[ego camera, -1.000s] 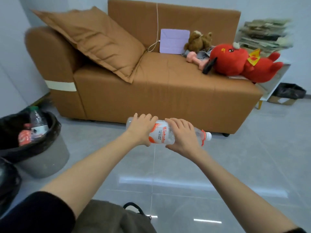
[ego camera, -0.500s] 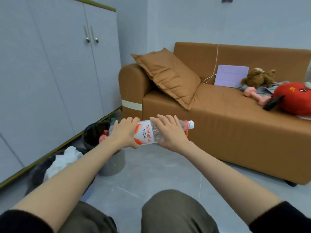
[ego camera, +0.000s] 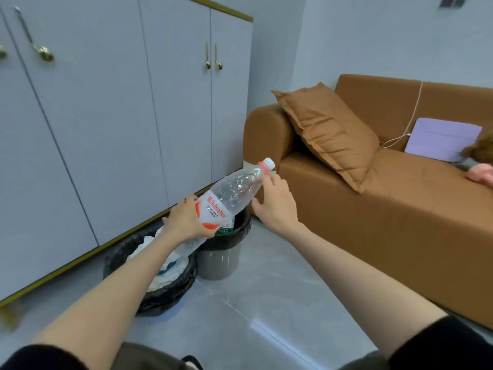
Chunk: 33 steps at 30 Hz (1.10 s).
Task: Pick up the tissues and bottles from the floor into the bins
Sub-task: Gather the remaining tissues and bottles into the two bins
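Observation:
A clear plastic bottle (ego camera: 234, 188) with a red-and-white label and a white cap is tilted, cap up to the right, above two bins. My left hand (ego camera: 186, 220) grips it around the label. My right hand (ego camera: 274, 205) is by the neck with fingers loosely spread, its fingertips just touching the bottle. Under the bottle stands a grey bin (ego camera: 218, 259) with a black liner; a green-labelled bottle (ego camera: 226, 227) shows inside it. To its left a black-lined bin (ego camera: 162, 296) holds white tissues (ego camera: 170, 268).
Grey cupboard doors (ego camera: 120, 116) with gold handles run along the left behind the bins. A brown sofa (ego camera: 386, 209) with a cushion (ego camera: 328, 134) fills the right side. Grey floor tiles (ego camera: 253, 316) lie in front of me.
My view turned left, from the sofa to the bins. The bottle went from level to tilted over the grey bin. My right hand loosened and slid toward the neck.

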Each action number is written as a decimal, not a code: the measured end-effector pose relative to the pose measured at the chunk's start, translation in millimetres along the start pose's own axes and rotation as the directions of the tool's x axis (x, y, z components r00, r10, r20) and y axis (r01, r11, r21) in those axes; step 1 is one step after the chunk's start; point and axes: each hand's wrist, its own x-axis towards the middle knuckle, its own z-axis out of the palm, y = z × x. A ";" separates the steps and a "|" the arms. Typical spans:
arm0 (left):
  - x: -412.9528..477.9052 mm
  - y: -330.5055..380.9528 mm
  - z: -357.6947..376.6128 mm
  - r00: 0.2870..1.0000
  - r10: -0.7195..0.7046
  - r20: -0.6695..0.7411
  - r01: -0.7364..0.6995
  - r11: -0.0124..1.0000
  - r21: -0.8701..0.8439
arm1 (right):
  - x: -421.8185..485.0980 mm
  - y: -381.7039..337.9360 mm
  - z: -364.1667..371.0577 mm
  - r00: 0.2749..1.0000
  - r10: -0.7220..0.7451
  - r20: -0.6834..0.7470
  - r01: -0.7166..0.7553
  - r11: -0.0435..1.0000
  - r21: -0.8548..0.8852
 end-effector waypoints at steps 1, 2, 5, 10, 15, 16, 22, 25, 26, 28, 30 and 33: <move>2.6 -2.7 1.2 0.999 -0.032 -0.003 0.032 0.997 -0.068 | 3.7 -6.1 3.2 0.991 0.125 0.051 -0.130 0.985 0.114; 4.4 -2.5 2.8 0.999 -0.053 -0.011 0.052 0.990 -0.128 | 6.7 -11.3 5.1 0.961 0.245 0.129 -0.269 0.937 0.224; 13.7 -1.9 11.2 0.997 -0.079 0.022 0.082 0.956 -0.282 | 19.3 -21.7 22.3 0.787 0.388 0.480 -0.608 0.621 0.495; 36.3 4.2 17.7 0.997 0.008 0.080 0.022 0.925 -0.378 | 42.8 -18.2 49.7 0.768 0.242 0.592 -0.640 0.255 0.725; 72.7 -3.4 32.6 0.996 0.085 0.032 -0.065 0.915 -0.398 | 70.6 -4.0 83.6 0.795 0.336 0.506 -0.583 0.190 0.790; 81.0 -8.5 38.6 0.995 0.092 0.032 -0.073 0.921 -0.384 | 75.1 -0.2 91.6 0.795 0.376 0.476 -0.567 0.184 0.803; 111.5 -47.7 87.9 0.997 -0.035 0.070 0.041 0.995 -0.096 | 84.0 29.9 140.4 0.815 0.469 0.339 -0.528 0.360 0.770; 115.4 -65.6 110.6 0.991 -0.041 0.129 0.039 0.999 0.020 | 83.4 41.6 164.7 0.876 0.412 0.250 -0.449 0.508 0.735; 115.9 -70.1 115.4 0.988 -0.040 0.151 0.032 0.998 0.055 | 82.9 43.2 171.9 0.889 0.386 0.248 -0.436 0.540 0.720; 116.9 -79.2 123.9 0.983 -0.058 0.174 0.039 0.993 0.111 | 80.1 45.3 191.3 0.891 0.350 0.289 -0.450 0.588 0.672; 116.7 -87.0 129.8 0.981 -0.078 0.177 0.053 0.989 0.139 | 75.5 44.2 209.8 0.871 0.333 0.361 -0.490 0.632 0.601; 114.5 -96.5 134.8 0.983 -0.066 0.172 0.042 0.989 0.139 | 70.4 41.0 230.0 0.827 0.346 0.442 -0.549 0.665 0.507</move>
